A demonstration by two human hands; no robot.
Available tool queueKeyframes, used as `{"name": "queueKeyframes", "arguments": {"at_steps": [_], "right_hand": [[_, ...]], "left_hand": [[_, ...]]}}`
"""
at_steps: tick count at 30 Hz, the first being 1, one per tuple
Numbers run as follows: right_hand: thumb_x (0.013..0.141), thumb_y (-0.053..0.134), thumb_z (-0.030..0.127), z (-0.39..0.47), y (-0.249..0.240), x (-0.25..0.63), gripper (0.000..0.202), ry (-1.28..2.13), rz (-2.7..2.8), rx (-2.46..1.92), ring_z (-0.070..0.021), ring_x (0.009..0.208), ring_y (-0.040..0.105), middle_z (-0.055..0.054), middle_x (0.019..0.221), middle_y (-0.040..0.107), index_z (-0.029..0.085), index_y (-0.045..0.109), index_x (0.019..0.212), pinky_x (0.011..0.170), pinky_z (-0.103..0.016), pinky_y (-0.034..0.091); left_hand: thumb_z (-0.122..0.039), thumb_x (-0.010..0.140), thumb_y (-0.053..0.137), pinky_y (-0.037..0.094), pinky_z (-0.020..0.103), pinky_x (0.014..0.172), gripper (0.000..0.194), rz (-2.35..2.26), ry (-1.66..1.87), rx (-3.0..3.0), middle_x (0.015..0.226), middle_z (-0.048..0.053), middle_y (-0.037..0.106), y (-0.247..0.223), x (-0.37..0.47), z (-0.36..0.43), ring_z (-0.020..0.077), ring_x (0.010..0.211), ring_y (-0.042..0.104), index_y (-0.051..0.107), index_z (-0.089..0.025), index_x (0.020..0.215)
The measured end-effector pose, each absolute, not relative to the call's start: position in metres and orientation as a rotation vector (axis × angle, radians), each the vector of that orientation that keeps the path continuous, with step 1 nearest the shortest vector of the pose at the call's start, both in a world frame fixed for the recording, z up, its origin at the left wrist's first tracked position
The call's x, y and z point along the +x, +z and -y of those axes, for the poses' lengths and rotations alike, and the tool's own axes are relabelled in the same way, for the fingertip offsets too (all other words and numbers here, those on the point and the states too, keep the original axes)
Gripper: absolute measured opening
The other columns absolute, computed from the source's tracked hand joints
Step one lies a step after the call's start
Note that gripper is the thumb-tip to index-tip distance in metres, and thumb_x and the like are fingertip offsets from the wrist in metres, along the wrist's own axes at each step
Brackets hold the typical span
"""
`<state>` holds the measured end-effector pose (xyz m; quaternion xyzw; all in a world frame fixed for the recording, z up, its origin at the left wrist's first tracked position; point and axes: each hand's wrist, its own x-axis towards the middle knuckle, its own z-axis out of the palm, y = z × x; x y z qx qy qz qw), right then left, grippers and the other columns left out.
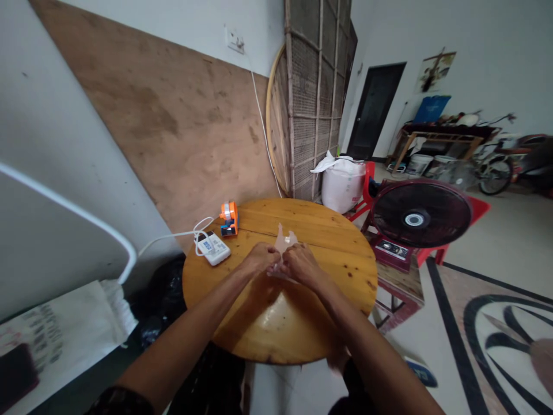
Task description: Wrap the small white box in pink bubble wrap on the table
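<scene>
A thin, clear plastic bag [284,238] stands out between my two hands, over the middle of the round wooden table [341,253]. Its two narrow tips point away from me. My left hand [261,257] is closed on the bag's near left side, fingers curled in. On the other side, my right hand [299,261] grips the bag with bent fingers, knuckles up. The hands almost meet, and a crumpled part of the plastic shows below them. Whatever the bag may contain is hidden by my fingers.
A white power strip [212,249] with cables and an orange tape dispenser [229,218] sit at the table's left. A dark red fan [421,214] rests on a low stool to the right. Behind it stands a white sack [343,183]; a board [164,109] leans along the wall.
</scene>
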<state>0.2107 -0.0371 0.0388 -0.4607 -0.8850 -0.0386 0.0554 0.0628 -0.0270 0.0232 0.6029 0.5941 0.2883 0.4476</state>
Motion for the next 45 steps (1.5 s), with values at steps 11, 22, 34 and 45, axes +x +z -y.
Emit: {"name": "queueKeyframes", "arguments": {"at_steps": [11, 22, 34, 45], "right_hand": [[0.082, 0.059, 0.025, 0.032, 0.04, 0.213, 0.016, 0.082, 2.676, -1.417, -0.0241, 0.095, 0.064, -0.01, 0.093, 0.073, 0.02, 0.074, 0.086, 0.084, -0.031, 0.039], [0.093, 0.045, 0.047, 0.035, 0.045, 0.236, 0.044, 0.148, 2.626, -1.545, -0.0264, 0.093, 0.065, -0.013, 0.098, 0.071, 0.017, 0.061, 0.12, 0.083, -0.034, 0.038], [0.094, 0.044, 0.043, 0.056, 0.013, 0.26, 0.039, 0.294, 2.046, -1.79, -0.0229, 0.097, 0.063, -0.011, 0.112, 0.066, 0.018, 0.062, 0.118, 0.086, -0.033, 0.042], [0.083, 0.055, 0.042, 0.063, -0.016, 0.235, 0.065, 0.552, 1.617, -1.882, -0.0202, 0.069, 0.058, -0.004, 0.077, 0.062, 0.012, 0.04, 0.138, 0.065, -0.03, 0.043]], "left_hand": [[-0.014, 0.066, 0.055, 0.03, 0.022, 0.055, 0.008, -1.344, 0.629, 2.029, 0.055, -0.004, 0.045, 0.013, 0.052, 0.03, 0.0097, 0.057, 0.042, 0.062, -0.013, 0.062], [-0.022, 0.08, 0.053, 0.042, 0.033, 0.085, 0.014, -1.158, 0.703, 2.71, 0.099, 0.008, 0.06, 0.006, 0.037, 0.028, 0.0215, 0.093, 0.054, 0.066, -0.017, 0.081], [-0.015, 0.08, 0.05, 0.042, 0.035, 0.083, 0.008, -0.96, 0.911, 2.697, 0.091, 0.006, 0.058, -0.007, 0.039, 0.017, 0.0206, 0.089, 0.05, 0.057, -0.017, 0.083], [-0.014, 0.08, 0.053, 0.043, 0.038, 0.084, 0.012, -0.921, 1.002, 2.704, 0.094, 0.008, 0.058, -0.015, 0.037, 0.017, 0.0221, 0.09, 0.049, 0.06, -0.017, 0.089]]}}
